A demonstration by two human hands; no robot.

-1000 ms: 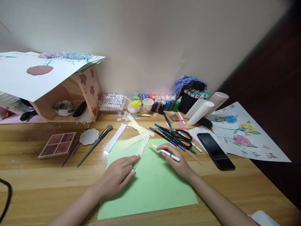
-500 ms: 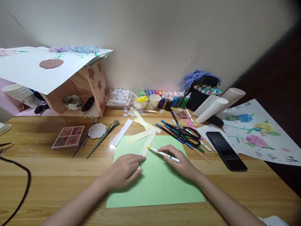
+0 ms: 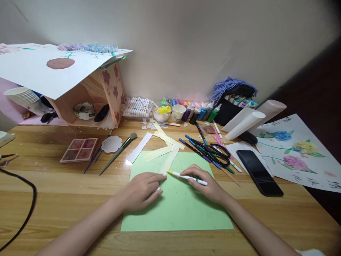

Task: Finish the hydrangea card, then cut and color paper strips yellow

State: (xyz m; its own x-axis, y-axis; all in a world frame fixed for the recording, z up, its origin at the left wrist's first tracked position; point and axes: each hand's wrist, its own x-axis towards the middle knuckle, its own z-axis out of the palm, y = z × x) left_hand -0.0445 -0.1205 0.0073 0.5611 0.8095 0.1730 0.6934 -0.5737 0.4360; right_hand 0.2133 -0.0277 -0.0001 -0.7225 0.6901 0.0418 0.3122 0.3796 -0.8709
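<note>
A pale yellow paper strip (image 3: 171, 158) lies slanted on a green sheet of paper (image 3: 176, 213). My left hand (image 3: 142, 190) rests over its near end, fingers together and pressing it down. A small white bit shows between that hand's forefinger and thumb, probably the strip's end. In my right hand (image 3: 205, 183) is a white marker (image 3: 189, 177) with a yellow tip, pinched between thumb and fingers. The marker's tip meets the strip's right edge, just beyond my left fingertips. Other yellowish strips (image 3: 157, 153) overlap past the sheet's far edge, beside a plain white strip (image 3: 140, 147).
Black-handled scissors (image 3: 221, 156) lie among several pens to the right, near a black phone (image 3: 259, 172). Left are a brush (image 3: 118, 154), a flower-shaped palette (image 3: 111, 144) and a decorated box (image 3: 112, 92). Paint bottles (image 3: 204, 112) and a paper cup (image 3: 178, 113) line the wall.
The marker's tip has moved down along the strip, closer to my left fingertips. My right hand has shifted slightly with it. The camera view has tilted a little.
</note>
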